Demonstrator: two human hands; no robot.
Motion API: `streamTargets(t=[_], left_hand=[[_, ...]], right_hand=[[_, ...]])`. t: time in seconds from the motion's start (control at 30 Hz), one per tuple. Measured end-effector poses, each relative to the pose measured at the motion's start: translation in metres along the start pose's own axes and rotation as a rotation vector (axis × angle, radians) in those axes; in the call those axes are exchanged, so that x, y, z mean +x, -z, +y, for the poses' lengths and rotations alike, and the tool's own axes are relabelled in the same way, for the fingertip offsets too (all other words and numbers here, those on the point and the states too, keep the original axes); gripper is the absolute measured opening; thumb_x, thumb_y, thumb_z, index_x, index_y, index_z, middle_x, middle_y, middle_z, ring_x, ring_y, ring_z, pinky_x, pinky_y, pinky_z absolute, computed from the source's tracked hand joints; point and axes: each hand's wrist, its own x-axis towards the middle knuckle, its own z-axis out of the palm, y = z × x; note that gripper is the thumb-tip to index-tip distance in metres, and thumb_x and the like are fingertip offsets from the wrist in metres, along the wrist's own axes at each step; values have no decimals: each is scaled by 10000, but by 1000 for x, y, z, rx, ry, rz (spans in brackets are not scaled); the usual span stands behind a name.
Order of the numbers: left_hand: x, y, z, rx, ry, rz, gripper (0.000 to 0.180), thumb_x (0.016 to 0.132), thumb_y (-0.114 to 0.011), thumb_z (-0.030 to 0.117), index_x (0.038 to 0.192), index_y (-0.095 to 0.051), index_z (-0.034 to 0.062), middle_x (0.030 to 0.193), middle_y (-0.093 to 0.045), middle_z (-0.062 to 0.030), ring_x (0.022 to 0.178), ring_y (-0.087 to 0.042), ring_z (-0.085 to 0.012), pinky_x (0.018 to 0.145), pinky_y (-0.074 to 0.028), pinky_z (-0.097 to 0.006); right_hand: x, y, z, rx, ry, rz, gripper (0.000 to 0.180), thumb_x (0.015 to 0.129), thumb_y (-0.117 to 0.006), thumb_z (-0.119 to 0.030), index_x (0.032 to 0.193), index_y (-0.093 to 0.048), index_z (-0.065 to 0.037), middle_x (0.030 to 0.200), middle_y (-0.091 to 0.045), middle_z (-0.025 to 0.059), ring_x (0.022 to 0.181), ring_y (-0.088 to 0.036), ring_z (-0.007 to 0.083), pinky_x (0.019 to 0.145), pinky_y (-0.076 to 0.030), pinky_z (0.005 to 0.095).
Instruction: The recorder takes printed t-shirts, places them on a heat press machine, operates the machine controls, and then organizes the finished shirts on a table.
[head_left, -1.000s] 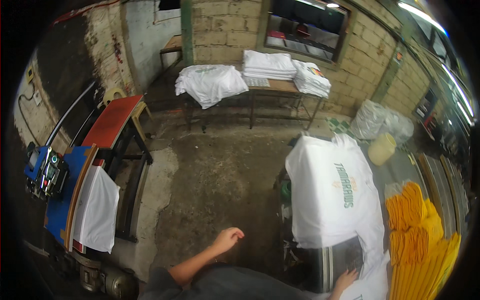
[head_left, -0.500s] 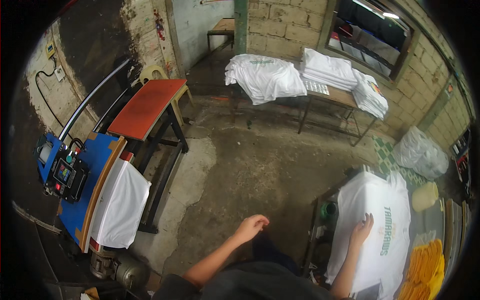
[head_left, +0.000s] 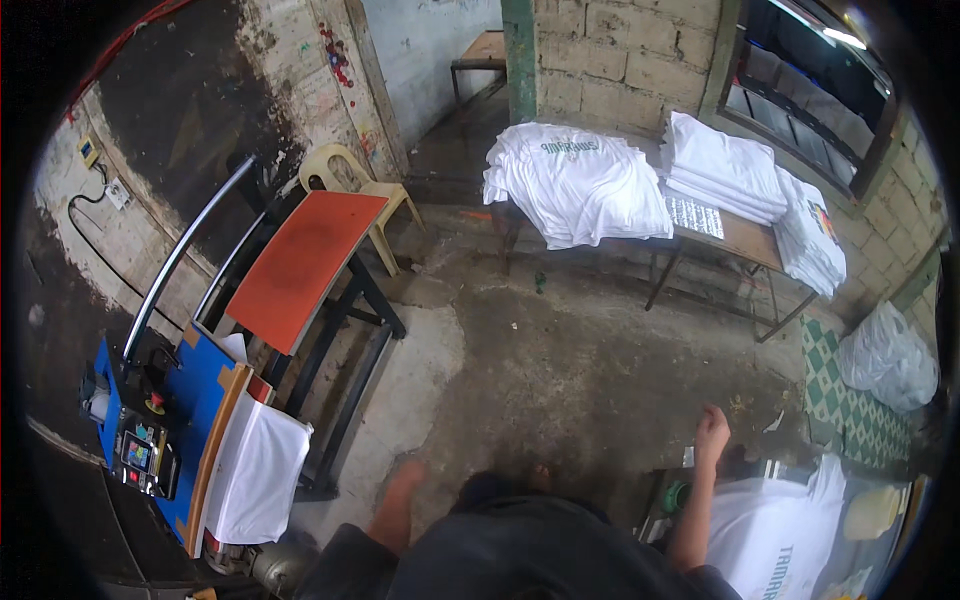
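White shirt [head_left: 768,525], lying at near right, apart from the right hand [head_left: 712,432], curled with fingers together; cannot tell the grip of the blurred left hand [head_left: 405,475], right of the white cloth [head_left: 262,470]

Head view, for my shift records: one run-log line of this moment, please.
left hand: blurred; right hand: loosely curled, nothing visibly held; nearby: white shirt; orange pad: bare
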Motion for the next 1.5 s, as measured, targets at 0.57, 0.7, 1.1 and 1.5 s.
streamTargets(t=[0.57, 0.7, 1.1, 1.5], left_hand=[[196, 194, -6, -39, -384, 164, 190, 801, -490, 201, 872, -593, 58, 890, -597, -145, 767, -583, -312, 683, -461, -393], [282, 341, 21, -767, -1, 271, 278, 852, -443, 261, 942, -617, 64, 841, -609, -168, 760, -585, -348, 701, -452, -412], [354, 672, 202, -1178, -434, 370, 189, 899, -477, 172, 1032, -584, 92, 940, -621, -4, 780, -578, -90, 631, -436, -209], [538, 904, 353, -734, -575, 720, 251, 817, -537, 136, 1033, -574, 16, 977, -618, -121, 906, -597, -230, 798, -466, -308]], right_hand=[[241, -319, -280, 284, 411, -541, 175, 816, -537, -121, 925, -624, -17, 845, -628, 182, 771, -620, 313, 673, -476, 360], [285, -359, -298, 260, 272, -609, 185, 808, -552, -123, 935, -627, -11, 838, -638, 171, 755, -635, 287, 656, -482, 345], [510, -496, -166, 266, -313, -282, 428, 855, -534, -299, 1161, -474, -5, 903, -630, 163, 582, -599, 187, 450, -472, 302], [645, -522, -148, -273, -236, -303, 235, 813, -453, -164, 734, -555, 33, 725, -583, 254, 729, -570, 423, 660, -430, 483]])
